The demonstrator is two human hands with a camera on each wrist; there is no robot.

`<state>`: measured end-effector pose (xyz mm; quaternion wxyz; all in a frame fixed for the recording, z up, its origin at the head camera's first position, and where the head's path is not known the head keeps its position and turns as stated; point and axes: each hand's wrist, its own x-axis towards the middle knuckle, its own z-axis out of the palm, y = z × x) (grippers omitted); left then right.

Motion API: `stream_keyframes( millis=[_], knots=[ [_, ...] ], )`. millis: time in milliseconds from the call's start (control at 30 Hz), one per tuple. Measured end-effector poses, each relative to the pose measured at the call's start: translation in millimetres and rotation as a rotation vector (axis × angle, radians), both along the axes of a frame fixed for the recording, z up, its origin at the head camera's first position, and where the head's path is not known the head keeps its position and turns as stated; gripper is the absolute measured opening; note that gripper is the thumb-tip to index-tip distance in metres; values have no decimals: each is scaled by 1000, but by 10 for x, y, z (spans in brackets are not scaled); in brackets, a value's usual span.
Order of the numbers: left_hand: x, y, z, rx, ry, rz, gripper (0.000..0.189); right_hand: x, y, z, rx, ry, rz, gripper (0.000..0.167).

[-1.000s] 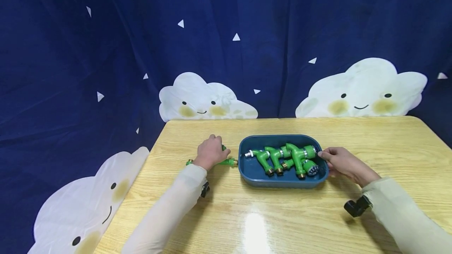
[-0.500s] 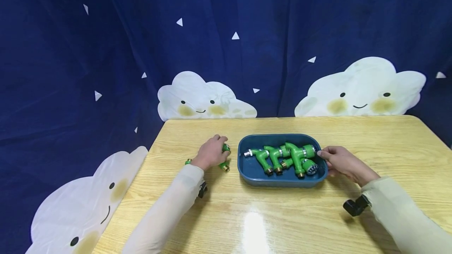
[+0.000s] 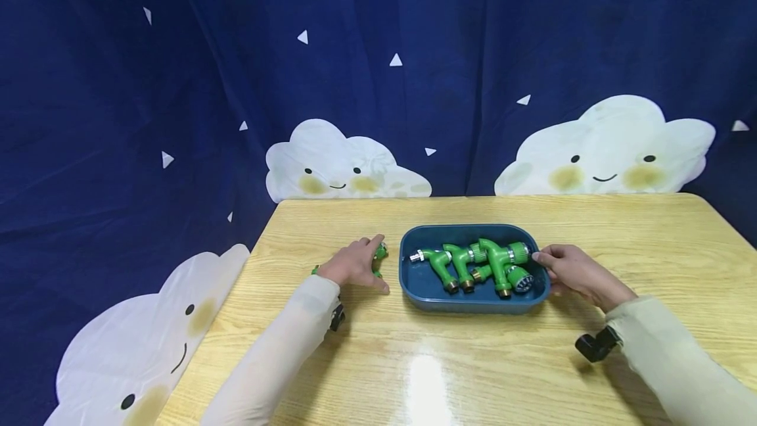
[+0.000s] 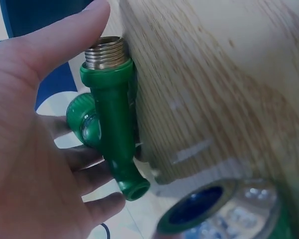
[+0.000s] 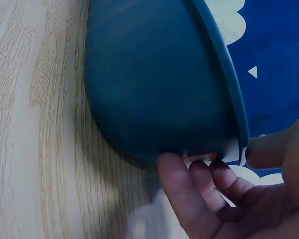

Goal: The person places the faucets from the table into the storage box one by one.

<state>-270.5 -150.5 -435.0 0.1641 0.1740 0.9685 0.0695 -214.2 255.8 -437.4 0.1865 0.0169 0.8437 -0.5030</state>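
A green tap (image 4: pixel 112 114) with a brass threaded end lies on the table, left of the blue bin (image 3: pixel 473 306). My left hand (image 3: pixel 355 263) is spread around this tap, thumb stretched out near the thread and fingers behind its body. In the head view the hand covers most of it. My right hand (image 3: pixel 576 275) pinches the right end of the bin, thumb at the rim and fingers against the outer wall (image 5: pixel 154 89). Inside the bin lie several green taps (image 3: pixel 499 265), some overlapping.
Another green piece with a shiny round end (image 4: pixel 239 209) is near my left wrist, mostly hidden in the head view. The wooden table (image 3: pixel 491 373) ends at a dark blue curtain (image 3: pixel 355 38) with clouds on it.
The tap at my left hand has turned, its brass end swinging away from the bin toward me. My left fingers have spread from around it. The right hand stays on the bin.
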Motion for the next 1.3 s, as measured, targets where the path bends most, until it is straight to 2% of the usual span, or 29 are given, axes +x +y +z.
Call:
stream_keyframes(
  millis=[133, 367, 667, 1067, 1300],
  knots=[
    [-9, -11, -5, -11, -8, -8, 119, 0, 0, -15, -10, 7, 0, 37],
    [-14, -22, -3, 23, -27, 1, 119, -3, -6, 0, -9, 11, -6, 36],
    [-19, -28, 3, 28, -30, 8, 118, 7, -8, 7, 33, 26, -21, 39],
    [-26, -43, -4, 34, -47, 5, 117, 12, -14, 23, -40, -50, -40, 42],
    [-31, -37, -6, 35, -48, 10, 118, -5, 48, 24, -131, -112, -1, 63]
  ],
)
